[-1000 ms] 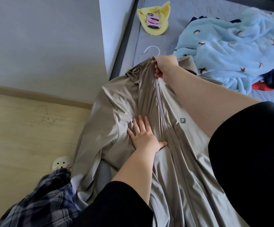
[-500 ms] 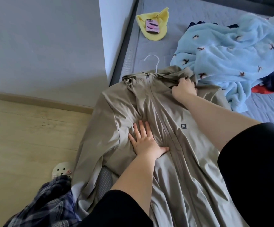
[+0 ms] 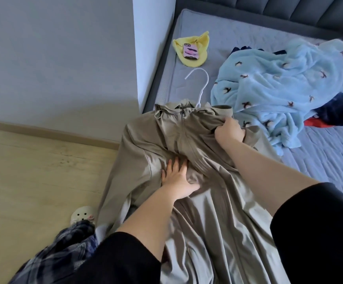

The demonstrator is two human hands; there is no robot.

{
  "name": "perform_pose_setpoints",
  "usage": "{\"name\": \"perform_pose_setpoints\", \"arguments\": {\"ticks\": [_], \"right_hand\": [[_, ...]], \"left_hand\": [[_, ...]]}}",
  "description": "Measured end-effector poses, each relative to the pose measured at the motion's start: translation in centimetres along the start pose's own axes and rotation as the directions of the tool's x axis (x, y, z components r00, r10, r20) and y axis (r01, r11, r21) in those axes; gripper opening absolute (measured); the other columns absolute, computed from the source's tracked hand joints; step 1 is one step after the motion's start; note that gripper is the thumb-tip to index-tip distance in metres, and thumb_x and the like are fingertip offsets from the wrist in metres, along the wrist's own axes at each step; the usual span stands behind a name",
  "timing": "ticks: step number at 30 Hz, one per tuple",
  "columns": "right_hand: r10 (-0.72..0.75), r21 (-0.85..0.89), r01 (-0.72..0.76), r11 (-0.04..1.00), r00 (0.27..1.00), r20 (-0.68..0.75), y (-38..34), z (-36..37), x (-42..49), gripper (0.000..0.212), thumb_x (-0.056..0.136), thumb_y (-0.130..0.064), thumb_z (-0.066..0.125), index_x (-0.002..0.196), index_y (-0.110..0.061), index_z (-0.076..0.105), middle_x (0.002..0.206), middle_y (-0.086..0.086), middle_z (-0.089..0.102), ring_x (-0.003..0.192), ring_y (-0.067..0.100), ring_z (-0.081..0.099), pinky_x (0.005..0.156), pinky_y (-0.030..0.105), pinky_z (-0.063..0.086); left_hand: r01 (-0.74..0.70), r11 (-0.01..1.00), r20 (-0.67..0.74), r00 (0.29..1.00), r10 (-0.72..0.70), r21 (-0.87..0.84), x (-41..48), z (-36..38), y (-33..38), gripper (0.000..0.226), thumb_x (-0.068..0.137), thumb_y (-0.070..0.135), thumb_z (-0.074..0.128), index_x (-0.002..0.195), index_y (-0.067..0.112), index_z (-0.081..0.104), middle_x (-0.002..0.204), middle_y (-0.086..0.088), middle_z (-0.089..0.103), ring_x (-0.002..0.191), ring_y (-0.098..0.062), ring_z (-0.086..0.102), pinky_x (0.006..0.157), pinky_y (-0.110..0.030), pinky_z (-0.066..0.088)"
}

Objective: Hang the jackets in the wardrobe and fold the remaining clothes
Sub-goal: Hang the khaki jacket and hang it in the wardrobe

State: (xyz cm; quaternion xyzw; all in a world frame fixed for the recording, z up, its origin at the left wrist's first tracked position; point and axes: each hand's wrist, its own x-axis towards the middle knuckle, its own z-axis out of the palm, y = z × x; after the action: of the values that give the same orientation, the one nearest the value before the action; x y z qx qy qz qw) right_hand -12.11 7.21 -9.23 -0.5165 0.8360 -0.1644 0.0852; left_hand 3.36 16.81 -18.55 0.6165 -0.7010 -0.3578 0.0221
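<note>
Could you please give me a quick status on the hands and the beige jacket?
Left hand presses flat on beige jacket. Right hand grips its shoulder. Jacket zipped, on white hanger, lying on bed. Blue blanket close alongside.

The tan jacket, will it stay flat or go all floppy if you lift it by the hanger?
Probably floppy: the thin tan zip-up jacket wrinkles under the left hand and drapes off the bed. It looks light, maybe slippery on the white wire hanger.

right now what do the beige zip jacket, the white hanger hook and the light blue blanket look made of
Beige zip jacket: thin, smooth synthetic weave, probably; faint sheen, fine soft creases.
White hanger hook: looks like coated wire or plastic; thin, uniformly white, can't tell which.
Light blue blanket: plush fleece, by its fuzzy matte nap and thick folds.
</note>
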Motion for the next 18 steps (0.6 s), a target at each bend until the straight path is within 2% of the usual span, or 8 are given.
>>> {"name": "perform_pose_setpoints", "arguments": {"ticks": [2,3,5,7,10,13,15,18], "right_hand": [[-0.008,0.052,0.010,0.999,0.999,-0.040,-0.5,-1.1,-1.1,0.034,0.081,-0.009,0.047,0.113,-0.008,0.058,0.109,0.016,0.062,0.109,0.037,0.054,0.099,0.039,0.033],[-0.013,0.101,0.017,0.995,0.999,-0.039,-0.8,-1.7,-1.6,0.032,0.078,-0.009,0.049,0.108,-0.009,0.061,0.104,0.015,0.064,0.107,0.037,0.055,0.096,0.038,0.035],[-0.026,0.222,0.026,0.975,1.000,-0.004,-1.6,-3.3,-2.5,0.026,0.074,-0.009,0.051,0.094,-0.013,0.066,0.088,0.011,0.063,0.098,0.037,0.058,0.086,0.035,0.041],[-0.049,0.314,0.033,0.949,0.998,0.041,-2.4,-5.1,-3.3,0.019,0.073,-0.007,0.051,0.082,-0.016,0.065,0.079,0.008,0.063,0.089,0.034,0.060,0.079,0.032,0.045],[-0.147,0.436,0.094,0.895,0.985,0.089,-4.0,-8.4,-4.5,0.016,0.074,-0.005,0.053,0.073,-0.018,0.063,0.072,0.006,0.063,0.075,0.024,0.058,0.068,0.028,0.045],[-0.228,0.593,0.118,0.797,0.967,0.113,-6.3,-12.1,-5.6,0.025,0.076,-0.009,0.056,0.054,-0.018,0.048,0.050,-0.004,0.044,0.054,0.015,0.041,0.051,0.026,0.030],[-0.265,0.681,0.129,0.721,0.959,0.099,-8.2,-14.3,-6.6,0.028,0.079,-0.015,0.059,0.054,-0.016,0.046,0.050,-0.005,0.041,0.056,0.014,0.037,0.054,0.027,0.028],[-0.343,0.724,0.196,0.661,0.938,0.059,-11.7,-17.1,-8.5,0.029,0.083,-0.030,0.065,0.059,-0.016,0.057,0.055,-0.004,0.050,0.057,0.011,0.044,0.054,0.023,0.035]], "left_hand": [[-0.031,0.996,-0.030,0.999,0.029,-0.084,-0.7,-1.7,0.4,0.088,0.082,0.049,0.059,0.152,0.023,0.013,0.160,-0.002,0.007,0.148,-0.024,0.003,0.119,-0.043,0.010],[-0.034,0.978,-0.058,0.998,0.023,-0.204,-1.1,-2.8,0.8,0.078,0.083,0.042,0.060,0.148,0.018,0.024,0.155,-0.007,0.023,0.144,-0.027,0.020,0.116,-0.041,0.022],[-0.037,0.897,-0.155,0.987,-0.036,-0.441,-2.1,-5.7,1.8,0.055,0.087,0.030,0.059,0.136,0.011,0.042,0.139,-0.011,0.048,0.125,-0.028,0.047,0.100,-0.034,0.040],[-0.070,0.860,-0.315,0.943,-0.109,-0.505,-3.3,-9.0,2.7,0.036,0.089,0.026,0.056,0.123,0.014,0.055,0.117,-0.005,0.062,0.110,-0.025,0.057,0.084,-0.026,0.041],[-0.142,0.831,-0.500,0.847,-0.179,-0.538,-5.4,-14.2,3.7,0.022,0.091,0.031,0.053,0.108,0.018,0.060,0.091,0.007,0.060,0.092,-0.018,0.057,0.072,-0.024,0.036],[-0.181,0.817,-0.555,0.809,-0.193,-0.547,-7.7,-18.9,4.6,0.019,0.091,0.036,0.052,0.104,0.021,0.052,0.080,0.015,0.053,0.075,-0.007,0.052,0.063,-0.026,0.036],[-0.221,0.824,-0.592,0.790,-0.163,-0.522,-9.4,-21.4,5.3,0.023,0.092,0.036,0.052,0.108,0.020,0.051,0.080,0.017,0.052,0.076,-0.007,0.052,0.069,-0.027,0.035],[-0.265,0.818,-0.642,0.750,-0.158,-0.511,-12.2,-25.0,6.4,0.038,0.093,0.044,0.047,0.116,0.015,0.054,0.097,0.005,0.061,0.096,-0.019,0.056,0.079,-0.029,0.036]]}}
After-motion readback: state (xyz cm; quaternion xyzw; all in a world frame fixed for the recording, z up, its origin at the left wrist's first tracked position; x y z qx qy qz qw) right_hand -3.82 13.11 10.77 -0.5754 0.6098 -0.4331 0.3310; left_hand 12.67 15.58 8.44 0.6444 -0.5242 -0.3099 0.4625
